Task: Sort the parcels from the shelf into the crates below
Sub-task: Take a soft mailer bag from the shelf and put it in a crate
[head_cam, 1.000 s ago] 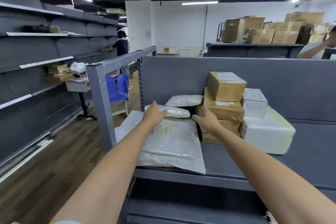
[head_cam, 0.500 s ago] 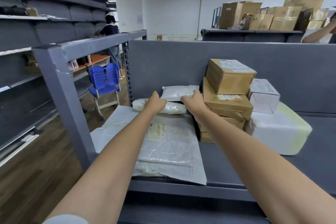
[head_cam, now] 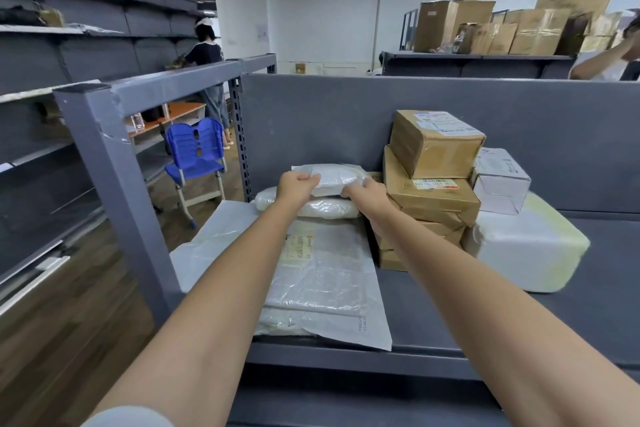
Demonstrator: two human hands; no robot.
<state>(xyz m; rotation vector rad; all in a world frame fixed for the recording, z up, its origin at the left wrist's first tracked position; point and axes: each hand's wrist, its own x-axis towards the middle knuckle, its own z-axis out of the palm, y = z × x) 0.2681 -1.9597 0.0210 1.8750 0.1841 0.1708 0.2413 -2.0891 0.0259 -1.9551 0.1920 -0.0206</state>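
Observation:
On the grey shelf (head_cam: 519,329), a small white padded parcel (head_cam: 337,177) sits at the back, lifted slightly above a second white bag (head_cam: 325,208). My left hand (head_cam: 296,185) grips its left edge and my right hand (head_cam: 367,192) grips its right edge. A large flat white mailer (head_cam: 311,270) lies in front, under my forearms. To the right stands a stack of brown cardboard boxes (head_cam: 433,177). A small white box (head_cam: 500,180) rests on a big white wrapped parcel (head_cam: 526,246). No crates show.
A grey upright post (head_cam: 114,163) and crossbar frame the shelf's left end. Beyond it are a blue chair (head_cam: 195,156), an orange-topped desk and a person (head_cam: 207,55) at the wall shelving. Another person (head_cam: 609,59) stands at the far right by stacked cartons.
Both hands reached further back over the flat mailer and took hold of the small white parcel at the rear. It now sits raised between them.

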